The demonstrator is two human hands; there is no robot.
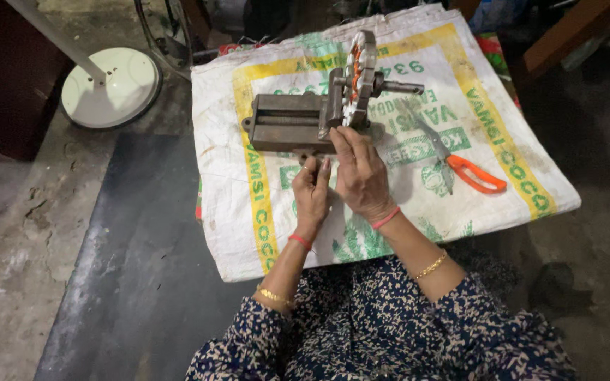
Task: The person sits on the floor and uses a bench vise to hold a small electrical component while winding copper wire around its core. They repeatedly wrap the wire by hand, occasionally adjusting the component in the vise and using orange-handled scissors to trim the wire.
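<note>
Left hand: the left hand (pixel 311 189) sits at about 6 o'clock of the vise, fingers curled loosely with the tips pinched together near the vise's lower edge; whether anything is held in the pinch cannot be told.
Right hand: the right hand (pixel 359 173) lies just beside the left, at its 3 o'clock, fingers stretched up toward 12 o'clock and the tips touching the bottom of the stator; it is not closed around it.
Stator: a round metal stator (pixel 360 76) with orange windings stands on edge, clamped at the right end of the vise.
Vise: a grey metal bench vise (pixel 287 121) lies on the sack, its screw shaft sticking out toward 3 o'clock past the stator.
Sack: a white woven sack (pixel 503 152) with yellow and green print is spread flat under everything.
Scissors: scissors (pixel 460 164) with orange handles lie on the sack at about 4 o'clock of the stator, well apart from both hands.
Fan base: a round white stand base (pixel 111 86) rests on the floor at 9 o'clock of the vise.
</note>
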